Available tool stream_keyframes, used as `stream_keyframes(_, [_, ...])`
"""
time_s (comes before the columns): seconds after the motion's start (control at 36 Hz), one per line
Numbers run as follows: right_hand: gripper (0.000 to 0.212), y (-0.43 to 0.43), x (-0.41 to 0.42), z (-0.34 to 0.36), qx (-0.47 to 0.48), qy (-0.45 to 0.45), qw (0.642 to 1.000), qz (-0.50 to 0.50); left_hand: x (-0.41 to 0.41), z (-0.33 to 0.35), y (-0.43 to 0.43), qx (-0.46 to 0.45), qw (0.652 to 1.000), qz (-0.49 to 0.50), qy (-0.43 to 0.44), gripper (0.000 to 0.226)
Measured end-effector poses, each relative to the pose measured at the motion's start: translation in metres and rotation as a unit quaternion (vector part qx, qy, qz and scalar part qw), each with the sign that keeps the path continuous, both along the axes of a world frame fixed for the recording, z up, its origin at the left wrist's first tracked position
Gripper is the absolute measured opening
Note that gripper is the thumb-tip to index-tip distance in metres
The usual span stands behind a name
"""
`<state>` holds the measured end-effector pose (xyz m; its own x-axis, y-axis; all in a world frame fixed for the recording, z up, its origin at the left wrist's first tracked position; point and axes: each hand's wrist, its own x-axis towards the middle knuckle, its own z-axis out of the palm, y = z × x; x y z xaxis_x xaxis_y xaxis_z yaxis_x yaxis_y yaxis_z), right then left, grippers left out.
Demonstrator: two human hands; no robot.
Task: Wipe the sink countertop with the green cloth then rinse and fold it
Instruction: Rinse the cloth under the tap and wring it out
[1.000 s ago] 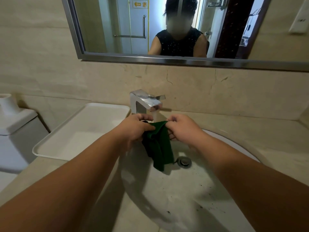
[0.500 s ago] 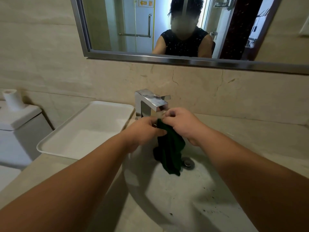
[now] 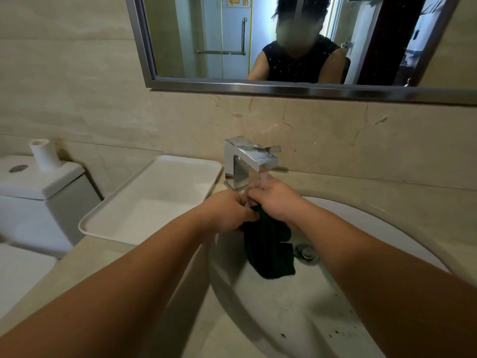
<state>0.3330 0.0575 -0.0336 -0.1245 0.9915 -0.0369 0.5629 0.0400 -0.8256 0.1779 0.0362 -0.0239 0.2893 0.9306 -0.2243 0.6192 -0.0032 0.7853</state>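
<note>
The dark green cloth [image 3: 269, 248] hangs bunched over the white sink basin [image 3: 296, 306], just left of the drain [image 3: 306, 253]. My left hand [image 3: 227, 211] grips its upper left part. My right hand [image 3: 276, 200] grips the upper right part, directly under the chrome faucet [image 3: 249, 161]. Water runs from the spout onto my right hand's fingers. Both hands touch each other at the top of the cloth, whose top edge is hidden by them.
A white rectangular tray [image 3: 152, 202] lies on the beige countertop [image 3: 90, 259] left of the faucet. A white toilet tank [image 3: 38, 192] with a paper roll core [image 3: 44, 153] stands at far left. A mirror [image 3: 284, 40] hangs on the wall above.
My hands have drawn together and gathered the cloth into a bunch under the spout. Water now runs onto my right hand; the cloth hangs lower toward the drain.
</note>
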Motion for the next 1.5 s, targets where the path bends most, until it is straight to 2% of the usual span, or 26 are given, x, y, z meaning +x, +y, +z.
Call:
stream_keyframes(0.17, [0.029, -0.004, 0.003, 0.004, 0.014, 0.016, 1.000, -0.021, 0.002, -0.003, 0.001, 0.015, 1.000, 0.006, -0.013, 0.018])
stream_keyframes(0.31, [0.022, -0.014, 0.029, 0.003, -0.036, 0.038, 0.999, -0.008, 0.013, -0.006, 0.005, 0.039, 0.994, 0.033, -0.096, 0.018])
stream_keyframes(0.39, [0.014, -0.020, 0.049, 0.003, -0.067, -0.030, 0.997, 0.008, 0.017, -0.004, 0.013, 0.045, 0.984, 0.077, -0.154, 0.018])
stream_keyframes(0.44, [0.014, -0.024, 0.060, 0.004, -0.075, -0.100, 0.992, 0.003, 0.018, -0.002, 0.014, 0.047, 0.976, 0.098, -0.191, 0.020])
stream_keyframes(0.47, [0.017, -0.025, 0.064, 0.004, -0.070, -0.106, 0.992, -0.007, 0.018, -0.001, 0.015, 0.049, 0.973, 0.106, -0.201, 0.021])
stream_keyframes(0.5, [0.019, -0.025, 0.068, 0.003, -0.066, -0.088, 0.994, -0.025, 0.019, -0.002, 0.015, 0.051, 0.972, 0.109, -0.201, 0.021])
stream_keyframes(0.58, [0.018, -0.029, 0.071, 0.007, -0.076, 0.076, 0.989, -0.100, 0.018, -0.007, 0.014, 0.044, 0.979, 0.096, -0.176, 0.017])
stream_keyframes(0.69, [0.020, -0.034, 0.056, 0.028, -0.102, 0.302, 0.941, -0.114, 0.018, -0.008, 0.007, 0.019, 0.991, 0.044, -0.128, 0.010])
stream_keyframes(0.72, [0.021, -0.035, 0.051, 0.032, -0.104, 0.341, 0.929, -0.103, 0.018, -0.005, 0.005, 0.005, 0.992, 0.021, -0.126, 0.017])
stream_keyframes(0.81, [0.029, -0.034, 0.039, 0.035, -0.110, 0.381, 0.916, -0.067, 0.021, 0.001, 0.002, -0.019, 0.991, -0.041, -0.122, 0.040])
stream_keyframes(0.89, [0.030, -0.031, 0.037, 0.033, -0.092, 0.389, 0.914, -0.065, 0.023, 0.001, 0.006, 0.007, 0.993, -0.012, -0.119, 0.036])
stream_keyframes(0.97, [0.032, -0.030, 0.043, 0.031, -0.055, 0.365, 0.927, -0.070, 0.027, 0.000, 0.006, 0.017, 0.990, 0.016, -0.136, 0.016])
stream_keyframes(1.08, [0.034, -0.028, 0.051, 0.017, -0.018, 0.196, 0.974, -0.111, 0.030, -0.006, 0.011, -0.003, 0.975, 0.084, -0.205, 0.025])
stream_keyframes(1.14, [0.038, -0.029, 0.052, 0.004, -0.051, 0.130, 0.987, -0.083, 0.030, -0.005, 0.014, -0.026, 0.961, 0.108, -0.252, 0.027])
stream_keyframes(1.25, [0.056, -0.035, 0.051, -0.014, -0.148, 0.077, 0.986, 0.013, 0.035, 0.002, 0.011, -0.079, 0.928, 0.152, -0.332, 0.023])
stream_keyframes(1.33, [0.060, -0.034, 0.048, -0.026, -0.140, 0.043, 0.989, 0.003, 0.039, 0.002, 0.012, -0.105, 0.904, 0.177, -0.374, 0.026])
stream_keyframes(1.44, [0.039, -0.035, 0.050, -0.039, -0.153, 0.002, 0.988, -0.007, 0.037, 0.000, 0.010, -0.130, 0.861, 0.207, -0.445, 0.031])
stream_keyframes(1.5, [0.039, -0.038, 0.053, -0.044, -0.170, -0.007, 0.985, -0.012, 0.034, -0.001, 0.009, -0.142, 0.844, 0.210, -0.473, 0.033])
